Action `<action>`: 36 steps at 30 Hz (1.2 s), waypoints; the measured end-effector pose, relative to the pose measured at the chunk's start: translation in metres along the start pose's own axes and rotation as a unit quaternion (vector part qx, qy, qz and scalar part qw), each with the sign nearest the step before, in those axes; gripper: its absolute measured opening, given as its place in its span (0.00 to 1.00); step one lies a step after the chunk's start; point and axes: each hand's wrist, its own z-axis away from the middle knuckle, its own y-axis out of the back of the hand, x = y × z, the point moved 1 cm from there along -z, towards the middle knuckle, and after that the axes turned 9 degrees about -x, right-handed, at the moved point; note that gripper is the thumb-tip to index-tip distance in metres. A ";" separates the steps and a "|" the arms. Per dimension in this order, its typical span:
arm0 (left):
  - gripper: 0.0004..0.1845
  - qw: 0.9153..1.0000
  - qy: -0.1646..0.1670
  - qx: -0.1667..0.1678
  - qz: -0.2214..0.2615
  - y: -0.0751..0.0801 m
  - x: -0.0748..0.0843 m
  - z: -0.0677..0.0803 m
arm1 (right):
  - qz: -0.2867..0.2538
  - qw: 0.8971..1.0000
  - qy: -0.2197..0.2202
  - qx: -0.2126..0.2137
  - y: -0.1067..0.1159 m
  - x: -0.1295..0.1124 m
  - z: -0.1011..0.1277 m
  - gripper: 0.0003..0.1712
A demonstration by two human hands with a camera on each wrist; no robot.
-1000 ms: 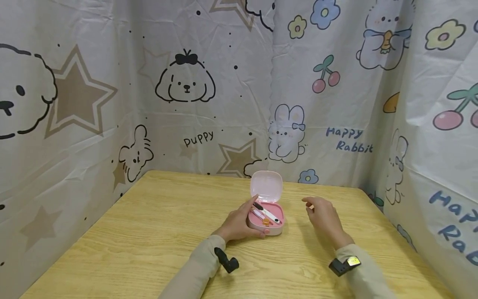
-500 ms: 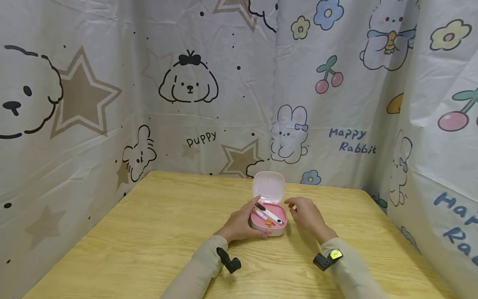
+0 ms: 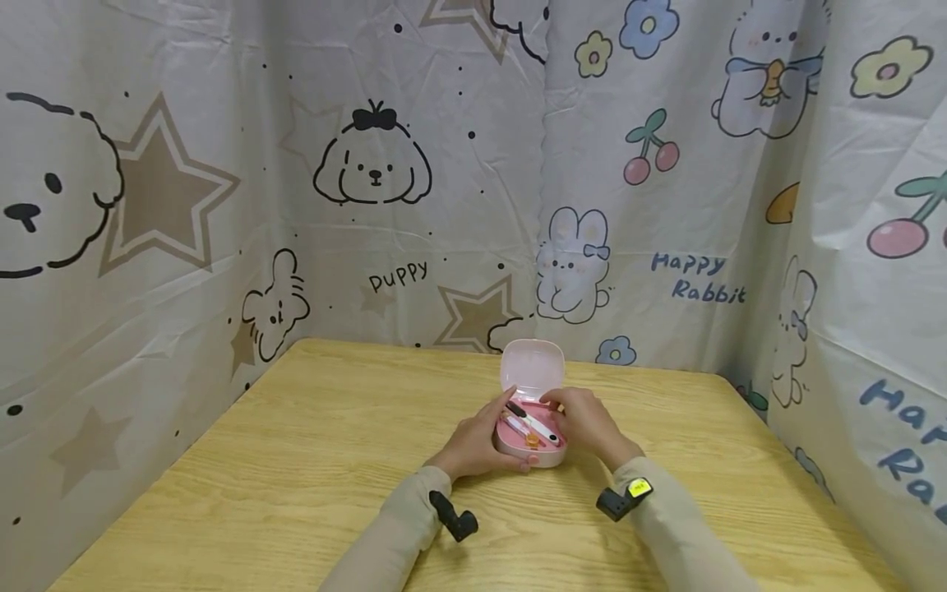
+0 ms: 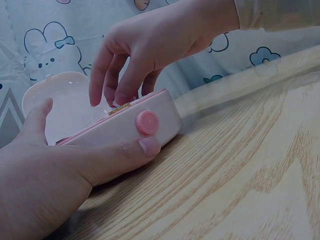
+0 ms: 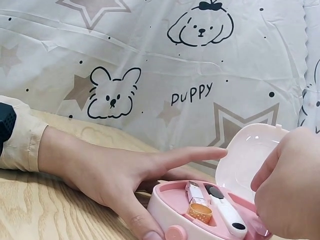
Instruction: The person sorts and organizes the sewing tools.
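A small pink-and-white box [image 3: 546, 461] stands on the table with its lid [image 3: 532, 368] raised. My left hand [image 3: 473, 440] grips its left side, the thumb [image 4: 125, 152] along the front wall near a round pink button [image 4: 147, 123]. Inside, the right wrist view shows a gold dotted thimble [image 5: 200, 213], a white tool with black ends [image 5: 227, 217] and a small pale packet [image 5: 194, 192]. My right hand [image 3: 588, 423] reaches over the right side, fingers bent down into the box. Something whitish lies at its fingertips; whether they pinch it is unclear.
The wood-grain table [image 3: 355, 395] extends around the box. Behind it and on both sides hang pale curtains [image 3: 459, 205] printed with puppies, rabbits and stars. Black wrist cameras sit on the left sleeve [image 3: 388, 526] and the right sleeve [image 3: 684, 534].
My right hand has moved left from beside the box until its fingers dip into the right side. My left hand keeps its grip, and the box contents look the same.
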 end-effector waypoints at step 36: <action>0.68 1.000 -0.007 0.014 -0.005 -0.001 0.000 0.000 | -0.071 0.997 -0.036 0.012 -0.015 0.002 -0.018 0.06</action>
